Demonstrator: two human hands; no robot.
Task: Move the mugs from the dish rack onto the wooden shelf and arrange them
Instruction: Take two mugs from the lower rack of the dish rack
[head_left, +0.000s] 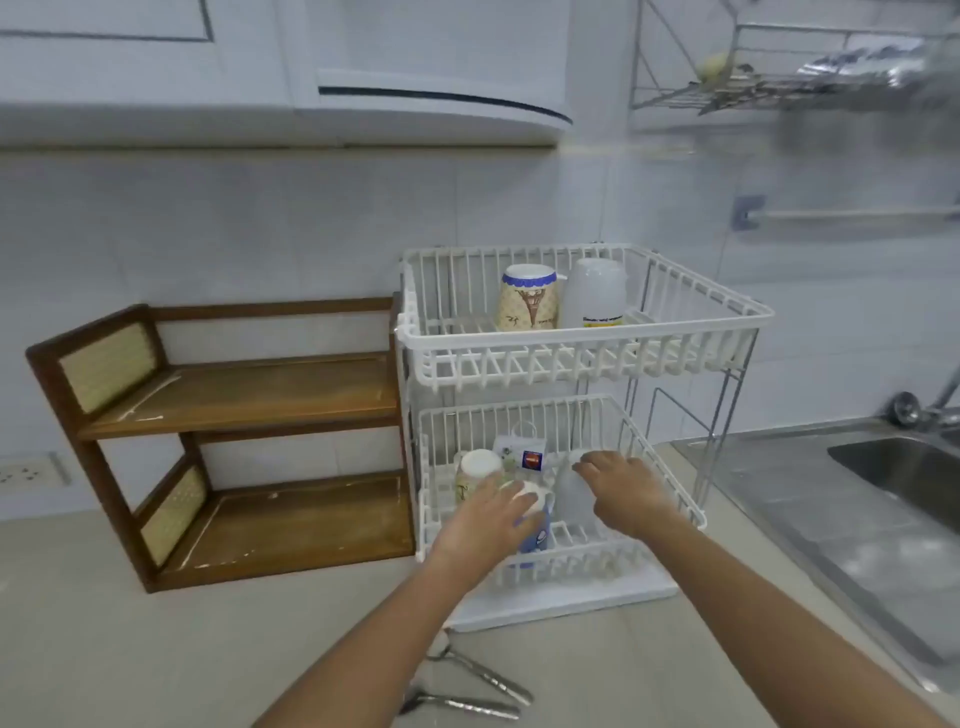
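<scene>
Both bare forearms reach forward from the bottom of the view into the lower tier of the white dish rack, which stands on the counter just to the right of the wooden shelf.

The left hand comes in palm down, wrist nearly straight, its fingers curled over the upturned base of a blue mug at the front of the lower tier. The fingers lie on the mug, but whether they truly clasp it I cannot tell. Just left of that hand a pale mug stands upside down, and behind it a white mug with a dark badge sits toward the back of the tier.

The right hand is also palm down, angled leftward, with loosely spread fingers resting on top of a clear cup that is hard to make out. The fingers are not closed around it.

In the upper tier two more stand inverted side by side at the back: a cream mug with a blue band and, touching its right side, a plain white mug.

Both boards of the shelf are bare wood, with woven panels at the left end.

Two metal spoons lie on the counter near the left forearm. A steel sink is set into the counter at the right, and a wire wall rack hangs above it.
</scene>
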